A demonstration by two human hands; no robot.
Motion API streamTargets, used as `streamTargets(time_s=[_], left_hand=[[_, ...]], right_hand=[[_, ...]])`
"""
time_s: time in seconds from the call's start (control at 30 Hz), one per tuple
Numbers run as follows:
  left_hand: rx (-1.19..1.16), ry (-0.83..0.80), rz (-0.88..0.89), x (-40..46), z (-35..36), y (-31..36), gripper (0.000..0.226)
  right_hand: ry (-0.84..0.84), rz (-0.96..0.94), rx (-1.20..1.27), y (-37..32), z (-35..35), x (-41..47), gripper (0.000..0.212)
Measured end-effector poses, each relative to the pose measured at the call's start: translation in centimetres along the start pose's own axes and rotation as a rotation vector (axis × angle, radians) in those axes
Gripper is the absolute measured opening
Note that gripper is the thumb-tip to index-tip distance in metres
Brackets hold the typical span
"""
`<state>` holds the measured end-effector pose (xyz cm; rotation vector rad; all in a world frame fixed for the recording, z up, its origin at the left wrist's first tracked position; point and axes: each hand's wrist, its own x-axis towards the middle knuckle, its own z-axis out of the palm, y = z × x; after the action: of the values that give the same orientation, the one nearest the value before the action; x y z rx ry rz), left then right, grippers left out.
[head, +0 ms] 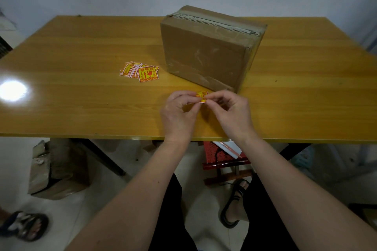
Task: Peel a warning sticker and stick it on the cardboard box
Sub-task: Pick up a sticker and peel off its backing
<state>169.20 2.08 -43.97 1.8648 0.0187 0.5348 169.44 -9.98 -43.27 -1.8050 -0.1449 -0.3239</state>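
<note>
Glossy yellow-brown wooden counter [81, 98]: carries all task items; a bright light reflection sits at its left side.

Brown taped cardboard box [208, 51]: stands on the counter right of centre, near face turned toward the person, tape seam along the top. No sticker shows on its visible faces.

Loose pile of red-and-yellow square warning stickers [139, 71]: lies flat on the counter, just left of the box, apart from it; topmost piece faces up.

Single small red-and-yellow warning sticker on white backing [202, 96]: held above the counter's near part, in front of the box's near lower corner, between both hands.

Left hand [178, 112]: fingers [188, 96] pinched closed on the sticker's left edge.

Right hand [230, 110]: fingers [212, 97] pinched closed on the sticker's right edge, remaining digits curled. Whether the sticker has separated from its backing cannot be told.

Below the counter, on the pale tiled floor: a worn cardboard carton [57, 169] at left; a red perforated plastic stool [220, 159] with white paper on it; a foot in a black sandal [234, 204].
</note>
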Motion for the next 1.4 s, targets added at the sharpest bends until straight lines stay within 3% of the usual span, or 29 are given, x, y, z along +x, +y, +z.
streamTargets(time_s=[0.23, 0.63, 1.1, 1.4], left_hand=[[-0.053, 0.009, -0.003, 0.1, 0.12, -0.11, 0.025], [0.052, -0.081, -0.002, 0.14, -0.14, 0.33, 0.012], [-0.059, -0.109, -0.082, 0.07, -0.16, 0.62, 0.027], [0.003, -0.128, -0.1, 0.17, -0.36, 0.72, 0.009]], right_hand=[[0.008, 0.009, 0.066, 0.32, -0.11, 0.1, 0.02], [0.03, 0.051, 0.084, 0.03, -0.26, 0.27, 0.014], [0.038, 0.078, 0.063, 0.03, -0.34, 0.32, 0.019], [0.041, 0.076, 0.038, -0.05, -0.39, 0.29, 0.014]])
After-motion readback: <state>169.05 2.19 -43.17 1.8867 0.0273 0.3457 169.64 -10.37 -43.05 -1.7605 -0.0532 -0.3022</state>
